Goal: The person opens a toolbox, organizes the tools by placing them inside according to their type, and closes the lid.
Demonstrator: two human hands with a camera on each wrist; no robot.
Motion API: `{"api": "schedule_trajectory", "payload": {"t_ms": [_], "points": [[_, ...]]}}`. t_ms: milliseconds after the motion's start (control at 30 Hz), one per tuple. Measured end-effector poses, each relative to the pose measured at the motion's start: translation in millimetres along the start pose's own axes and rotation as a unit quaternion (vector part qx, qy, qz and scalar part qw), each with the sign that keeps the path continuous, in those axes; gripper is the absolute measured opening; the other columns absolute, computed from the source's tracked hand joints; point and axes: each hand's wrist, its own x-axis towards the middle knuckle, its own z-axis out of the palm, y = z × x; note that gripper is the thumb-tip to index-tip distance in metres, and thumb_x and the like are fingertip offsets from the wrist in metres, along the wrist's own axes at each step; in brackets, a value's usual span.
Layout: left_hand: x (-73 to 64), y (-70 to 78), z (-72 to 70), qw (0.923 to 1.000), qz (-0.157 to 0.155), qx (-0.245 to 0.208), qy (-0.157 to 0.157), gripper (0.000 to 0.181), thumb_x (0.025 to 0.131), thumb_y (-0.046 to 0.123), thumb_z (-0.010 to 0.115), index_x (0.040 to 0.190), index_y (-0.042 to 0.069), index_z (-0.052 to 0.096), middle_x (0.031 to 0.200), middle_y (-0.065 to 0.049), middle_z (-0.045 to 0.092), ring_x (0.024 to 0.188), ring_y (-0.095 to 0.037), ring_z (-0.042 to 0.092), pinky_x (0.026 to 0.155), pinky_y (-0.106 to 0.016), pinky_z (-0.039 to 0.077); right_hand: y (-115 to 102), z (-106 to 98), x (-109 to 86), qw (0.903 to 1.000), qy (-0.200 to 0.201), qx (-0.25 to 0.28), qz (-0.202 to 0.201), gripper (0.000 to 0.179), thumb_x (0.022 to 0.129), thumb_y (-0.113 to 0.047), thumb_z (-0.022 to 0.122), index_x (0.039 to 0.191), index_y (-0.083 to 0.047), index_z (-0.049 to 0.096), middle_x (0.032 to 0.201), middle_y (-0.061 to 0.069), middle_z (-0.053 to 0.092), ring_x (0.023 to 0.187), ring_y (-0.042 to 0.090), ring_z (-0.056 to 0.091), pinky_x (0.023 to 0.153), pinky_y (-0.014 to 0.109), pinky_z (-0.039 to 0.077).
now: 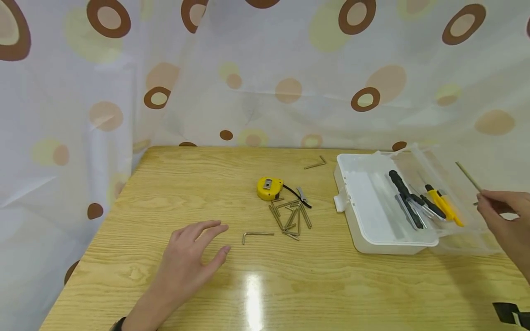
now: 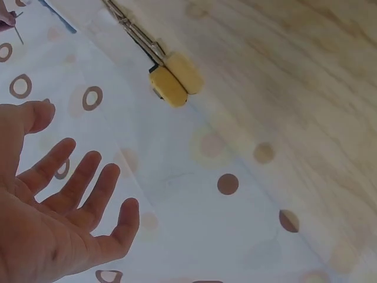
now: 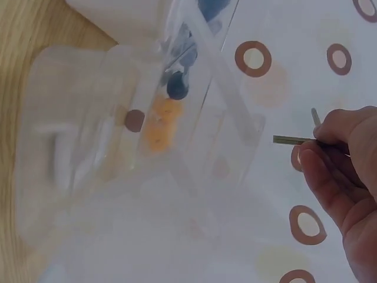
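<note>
My right hand (image 1: pixel 507 220) pinches a brass-coloured hex key (image 1: pixel 468 176) between thumb and fingers, raised at the right beside the toolbox lid. In the right wrist view the hex key (image 3: pixel 288 140) pokes out past the fingertips. My left hand (image 1: pixel 186 262) hovers over the table with fingers spread and relaxed, holding nothing. Just right of its fingertips lies a single L-shaped hex key (image 1: pixel 258 233). Several more hex keys (image 1: pixel 298 220) lie in a loose pile further right, and another hex key (image 1: pixel 315 164) rests near the back edge.
A yellow tape measure (image 1: pixel 269 188) lies behind the pile. At the right stands an open white toolbox (image 1: pixel 364 207); its clear tray and lid (image 1: pixel 430 156) hold a black-handled screwdriver (image 1: pixel 399 184) and a yellow-handled tool (image 1: pixel 443 204). A patterned curtain (image 1: pixel 256 69) hangs behind the wooden table (image 1: pixel 186 184).
</note>
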Motion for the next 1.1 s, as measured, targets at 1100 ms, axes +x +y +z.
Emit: {"api": "schedule_trajectory", "payload": {"t_ms": [1100], "points": [[40.5, -6.2, 57.9, 0.9756, 0.036, 0.073, -0.204, 0.005, 0.092, 0.018, 0.076, 0.096, 0.014, 0.075, 0.086, -0.002, 0.067, 0.070, -0.019, 0.062, 0.057, -0.032, 0.046, 28, 12, -12.3, 0.9920, -0.087, -0.026, 0.088, 0.010, 0.088, 0.018, 0.061, 0.096, 0.024, 0.064, 0.086, 0.044, 0.061, 0.080, -0.036, 0.018, 0.061, -0.005, 0.025]]}}
